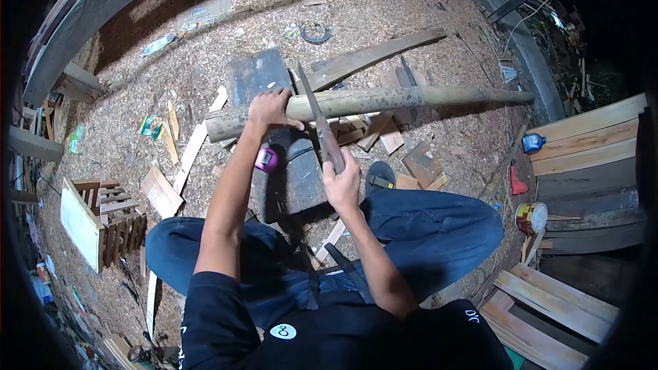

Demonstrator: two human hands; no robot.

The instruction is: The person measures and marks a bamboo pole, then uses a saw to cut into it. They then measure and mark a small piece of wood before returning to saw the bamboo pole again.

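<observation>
A long bamboo pole (384,100) lies crosswise in front of me, over a dark wooden board (255,72). My left hand (269,109) presses down on the pole near its left end, fingers curled over the top and thumb spread to the right. My right hand (343,181) is closed around the wooden handle of a handsaw (330,145). Its narrow blade points away from me and crosses the bamboo just right of my left hand. Close to my left forearm, a pink tape measure (266,159) rests by the board.
Wood offcuts (392,138) lie around the pole on a floor of shavings. Behind it is a long plank (373,58). A slatted wooden piece (103,223) stands at left. A paint can (531,218), a blue bottle (532,142) and wooden panels (582,147) are on the right.
</observation>
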